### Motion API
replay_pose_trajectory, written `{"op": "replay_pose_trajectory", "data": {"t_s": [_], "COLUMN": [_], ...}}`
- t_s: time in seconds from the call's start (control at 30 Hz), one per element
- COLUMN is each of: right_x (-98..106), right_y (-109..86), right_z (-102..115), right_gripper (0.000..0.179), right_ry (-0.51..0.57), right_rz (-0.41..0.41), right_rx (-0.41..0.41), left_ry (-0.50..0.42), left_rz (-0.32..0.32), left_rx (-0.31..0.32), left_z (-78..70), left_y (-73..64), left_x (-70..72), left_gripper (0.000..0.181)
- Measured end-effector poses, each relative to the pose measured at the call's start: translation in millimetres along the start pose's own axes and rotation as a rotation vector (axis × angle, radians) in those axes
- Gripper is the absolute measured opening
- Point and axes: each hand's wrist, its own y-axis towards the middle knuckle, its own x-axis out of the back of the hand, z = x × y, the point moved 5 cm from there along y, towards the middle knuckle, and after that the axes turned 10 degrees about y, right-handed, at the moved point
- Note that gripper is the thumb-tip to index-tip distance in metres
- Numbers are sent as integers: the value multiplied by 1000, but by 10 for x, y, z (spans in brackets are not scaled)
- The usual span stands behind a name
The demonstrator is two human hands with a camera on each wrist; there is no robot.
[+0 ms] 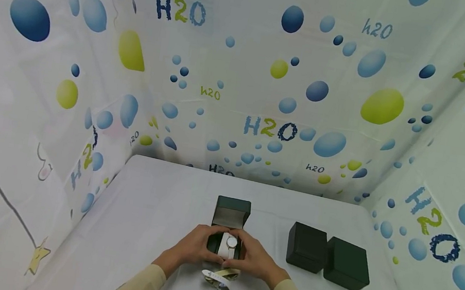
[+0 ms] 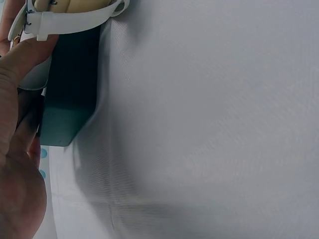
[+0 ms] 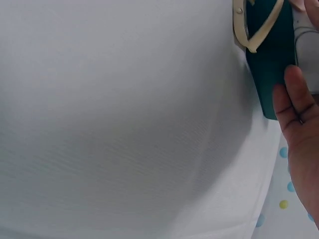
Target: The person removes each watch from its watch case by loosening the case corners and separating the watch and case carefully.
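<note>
A wristwatch with a white strap (image 1: 229, 246) wraps a pale cushion at the mouth of an opened dark green box (image 1: 233, 209), whose lid stands up behind it. My left hand (image 1: 194, 245) grips the watch from the left, thumb at its near end and fingers at its far end. From the other side my right hand (image 1: 256, 257) holds it the same way, with two fingers (image 3: 294, 94) along the box's side. Just before the box lie a white-strapped watch (image 1: 215, 277) and a tan strap (image 1: 230, 273), overlapping. How deep the cushion sits cannot be told.
Two closed boxes, one black (image 1: 307, 247) and one dark green (image 1: 347, 264), stand side by side to the right. A white cloth covers the table (image 1: 155, 198). Patterned curtains (image 1: 242, 68) hang behind and at both sides.
</note>
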Motion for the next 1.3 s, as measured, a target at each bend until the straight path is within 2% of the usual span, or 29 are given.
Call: {"op": "replay_pose_trajectory", "data": {"t_s": [0.1,0.23,0.5,0.7,1.03,1.3], "right_x": [21,34,23,5,-21,-56], "right_y": [18,43,38,32,36,38], "right_z": [1,-9,9,31,55,91], "right_gripper": [75,72,71,65,58,69], "right_ry": [-19,-54,-137,-141,-123,-106], "right_rz": [1,-12,-60,-56,-40,-15], "right_rx": [8,3,-6,-6,-32,-59], "left_ry": [-34,-39,-64,-115,-131,-181], "left_rz": [-3,-8,-4,14,35,50], "left_rx": [12,6,41,52,47,76], "left_z": [10,8,13,18,32,56], "left_y": [-8,-10,-17,-38,-29,-26], "left_x": [3,7,2,-7,28,50], "left_gripper": [77,76,74,72,72,71]}}
